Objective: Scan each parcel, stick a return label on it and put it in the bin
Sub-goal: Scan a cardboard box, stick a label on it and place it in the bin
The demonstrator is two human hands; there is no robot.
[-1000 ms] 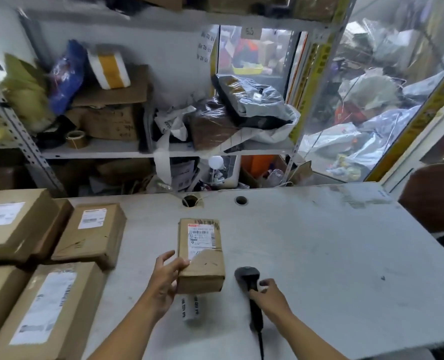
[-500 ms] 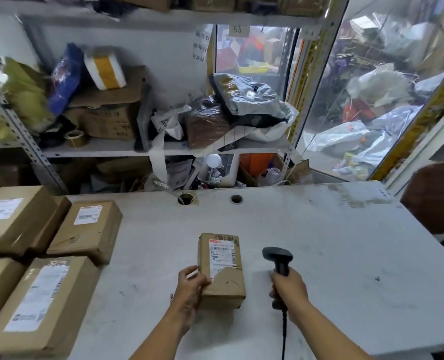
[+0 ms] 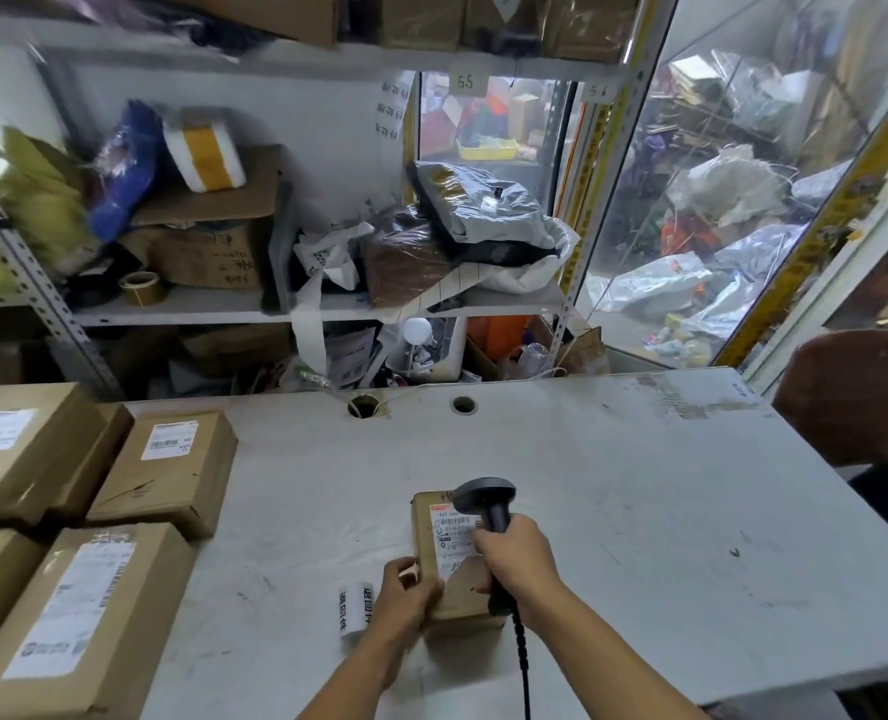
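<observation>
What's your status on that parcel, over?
Left hand grips the small parcel on the table. Right hand holds the scanner over its label. Return labels beside it. Nothing in the way.

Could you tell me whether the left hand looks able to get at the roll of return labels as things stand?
Probably yes, once freed: the left hand grips the parcel, but the label roll lies right beside it on the table, uncovered.
</observation>
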